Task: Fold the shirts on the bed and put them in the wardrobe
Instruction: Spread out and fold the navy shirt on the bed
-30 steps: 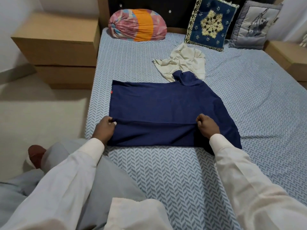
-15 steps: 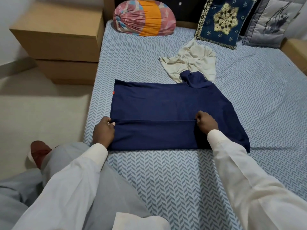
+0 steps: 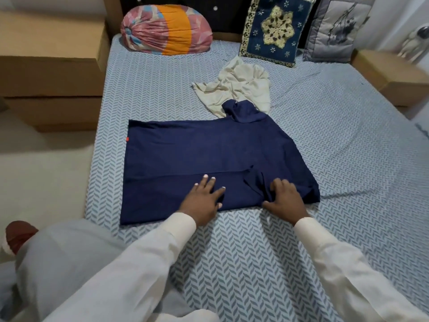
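A navy blue shirt (image 3: 197, 154) lies spread flat across the bed (image 3: 348, 159), its near edge folded over into a band. My left hand (image 3: 204, 198) rests flat on that folded band near its middle, fingers straight. My right hand (image 3: 284, 199) is on the shirt's near right part, where a sleeve piece is folded back; its fingers curl over the bunched cloth. A crumpled cream shirt (image 3: 236, 87) lies just beyond the navy one, partly under its collar.
A pink and orange bolster (image 3: 166, 30), a blue embroidered cushion (image 3: 276, 29) and a grey cushion (image 3: 336, 29) line the headboard. Wooden bedside units stand at the left (image 3: 51, 66) and right (image 3: 390, 75). My knee (image 3: 65, 263) is at the bed's near left corner.
My left hand has moved right from the shirt's left edge to the middle of the fold and flattened. My right hand has drawn back toward the near edge, and a sleeve flap now lies folded there.
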